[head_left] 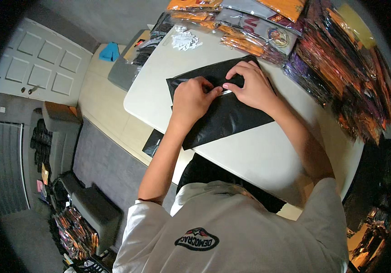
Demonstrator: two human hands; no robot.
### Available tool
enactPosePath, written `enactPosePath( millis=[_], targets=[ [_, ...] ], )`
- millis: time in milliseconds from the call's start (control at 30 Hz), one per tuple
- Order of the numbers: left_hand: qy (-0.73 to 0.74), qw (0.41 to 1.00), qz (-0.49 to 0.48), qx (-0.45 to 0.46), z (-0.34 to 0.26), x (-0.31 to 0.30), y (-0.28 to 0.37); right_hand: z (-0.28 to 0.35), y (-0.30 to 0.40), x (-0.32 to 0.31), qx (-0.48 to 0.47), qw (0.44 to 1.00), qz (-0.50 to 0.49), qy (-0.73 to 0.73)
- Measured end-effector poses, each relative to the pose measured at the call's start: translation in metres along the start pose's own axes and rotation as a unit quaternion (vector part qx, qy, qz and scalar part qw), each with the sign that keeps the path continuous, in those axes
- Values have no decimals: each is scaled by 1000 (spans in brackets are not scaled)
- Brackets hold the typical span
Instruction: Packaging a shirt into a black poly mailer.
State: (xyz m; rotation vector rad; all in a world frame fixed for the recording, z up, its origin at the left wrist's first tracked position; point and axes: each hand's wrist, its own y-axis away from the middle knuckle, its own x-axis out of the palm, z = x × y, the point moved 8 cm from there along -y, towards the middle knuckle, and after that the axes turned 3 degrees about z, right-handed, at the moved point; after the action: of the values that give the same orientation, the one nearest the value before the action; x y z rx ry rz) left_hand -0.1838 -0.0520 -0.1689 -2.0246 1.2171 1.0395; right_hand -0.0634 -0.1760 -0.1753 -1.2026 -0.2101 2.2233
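Note:
A black plastic mailing bag (pixel 231 117) lies slanted on the white table (pixel 250 150), with one corner reaching past the near edge. My left hand (pixel 193 99) is on its left part, thumb and fingers pinched together at the bag's fold. On the right, my right hand (pixel 251 83) curls over the upper part of the bag, its thumb tip close to my left thumb. A thin white strip (pixel 227 92) shows on the black plastic between the two thumbs. Whether the right fingers grip the strip or only rest there is not clear.
Clothes in clear plastic (pixel 250 30) are heaped along the table's far side, with more stacks (pixel 345 75) at right. White paper slips (pixel 185 41) lie in a small pile. A grey bench (pixel 124 68) stands beyond the table's left end. Another black packet (pixel 153 142) is below the left edge.

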Motion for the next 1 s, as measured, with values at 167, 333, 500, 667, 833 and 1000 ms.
enactPosePath(
  millis=[167,333,500,667,833,1000],
  targets=[
    [-11,1000,-10,-1,1,1,-2,1,2,-2,10,1000,-23,5],
    [-15,1000,2,-13,0,2,-4,2,2,-2,20,1000,-20,12],
    [1,1000,-8,-5,-6,1,0,1,5,-2,0,999,-30,19],
    [-15,995,-72,74,-13,-1,7,-1,6,1,-13,999,-42,26],
    [-14,991,-93,99,-16,-4,10,2,8,1,-15,998,-36,41],
    [-34,998,-25,46,-9,0,0,9,13,4,-17,995,-19,101]
  ],
)
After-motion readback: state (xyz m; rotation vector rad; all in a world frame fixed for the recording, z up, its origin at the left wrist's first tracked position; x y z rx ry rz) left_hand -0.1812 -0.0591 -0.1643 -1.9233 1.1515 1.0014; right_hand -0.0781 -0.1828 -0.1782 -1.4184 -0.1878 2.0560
